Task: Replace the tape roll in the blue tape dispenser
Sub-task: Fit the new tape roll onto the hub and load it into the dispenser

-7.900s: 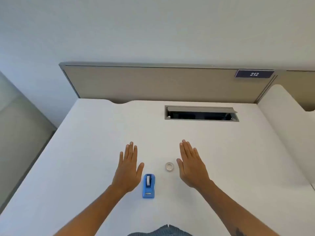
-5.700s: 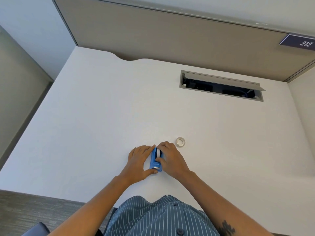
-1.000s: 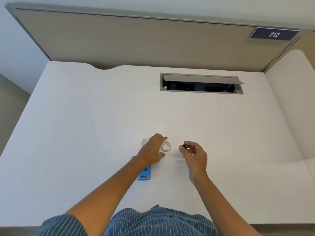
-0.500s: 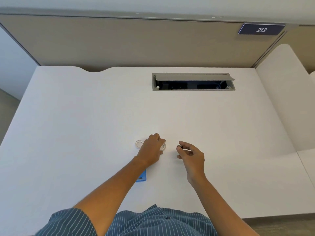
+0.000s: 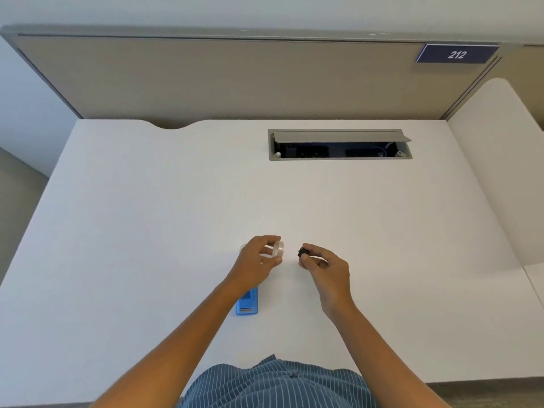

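My left hand [image 5: 256,260] holds a clear tape roll [image 5: 278,249] upright between thumb and fingers, lifted just off the white desk [image 5: 147,231]. A second tape roll [image 5: 243,246] lies on the desk behind that hand, mostly hidden by it. My right hand [image 5: 326,266] pinches a small black spool core [image 5: 303,252] at its fingertips, a short gap to the right of the held roll. The blue tape dispenser [image 5: 247,303] lies on the desk under my left wrist, its far half covered by the forearm.
An open grey cable hatch [image 5: 340,144] is set into the desk at the back. A beige partition [image 5: 235,78] with a "212" sign [image 5: 457,54] stands behind the desk. A white side panel [image 5: 497,172] rises on the right.
My left hand has picked the tape roll up from the desk and turned it on edge. My right hand keeps the black core and has stayed close by.
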Action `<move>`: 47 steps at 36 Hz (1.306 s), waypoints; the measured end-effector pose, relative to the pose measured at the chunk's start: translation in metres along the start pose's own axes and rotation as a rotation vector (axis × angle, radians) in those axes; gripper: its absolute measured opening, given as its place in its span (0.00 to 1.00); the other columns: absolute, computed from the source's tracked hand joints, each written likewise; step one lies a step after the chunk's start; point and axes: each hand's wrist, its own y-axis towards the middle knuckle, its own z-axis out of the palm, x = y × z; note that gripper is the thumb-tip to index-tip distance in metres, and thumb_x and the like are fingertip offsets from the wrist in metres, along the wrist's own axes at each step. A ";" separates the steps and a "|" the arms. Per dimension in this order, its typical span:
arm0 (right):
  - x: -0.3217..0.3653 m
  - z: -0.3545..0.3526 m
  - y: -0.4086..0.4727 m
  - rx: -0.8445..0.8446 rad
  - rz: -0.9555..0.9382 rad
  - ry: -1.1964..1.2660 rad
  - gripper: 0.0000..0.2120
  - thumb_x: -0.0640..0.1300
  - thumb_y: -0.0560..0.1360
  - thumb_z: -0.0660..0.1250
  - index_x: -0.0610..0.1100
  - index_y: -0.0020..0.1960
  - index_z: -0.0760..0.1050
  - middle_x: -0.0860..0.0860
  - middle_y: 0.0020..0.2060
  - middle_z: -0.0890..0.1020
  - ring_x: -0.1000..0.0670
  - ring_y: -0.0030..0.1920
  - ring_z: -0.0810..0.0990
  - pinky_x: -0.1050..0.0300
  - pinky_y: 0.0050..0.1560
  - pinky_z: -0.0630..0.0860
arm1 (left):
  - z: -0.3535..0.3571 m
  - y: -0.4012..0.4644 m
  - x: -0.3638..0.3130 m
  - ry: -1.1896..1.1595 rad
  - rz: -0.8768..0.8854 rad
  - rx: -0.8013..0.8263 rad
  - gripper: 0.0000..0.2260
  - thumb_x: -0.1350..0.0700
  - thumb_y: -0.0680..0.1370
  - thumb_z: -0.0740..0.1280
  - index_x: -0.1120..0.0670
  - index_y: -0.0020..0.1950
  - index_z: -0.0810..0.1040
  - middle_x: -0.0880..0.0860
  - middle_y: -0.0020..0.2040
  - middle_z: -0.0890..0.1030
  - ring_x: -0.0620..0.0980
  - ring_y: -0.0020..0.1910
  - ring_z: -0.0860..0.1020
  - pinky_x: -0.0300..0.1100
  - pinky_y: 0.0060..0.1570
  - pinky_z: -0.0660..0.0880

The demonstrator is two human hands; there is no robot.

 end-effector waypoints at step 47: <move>0.030 0.031 -0.041 0.352 -0.220 -0.123 0.12 0.41 0.75 0.80 0.53 0.55 0.89 0.50 0.47 0.91 0.46 0.45 0.91 0.57 0.51 0.86 | -0.028 -0.091 -0.027 -0.370 0.028 -0.106 0.16 0.45 0.79 0.74 0.40 0.67 0.82 0.47 0.56 0.89 0.49 0.54 0.88 0.35 0.55 0.82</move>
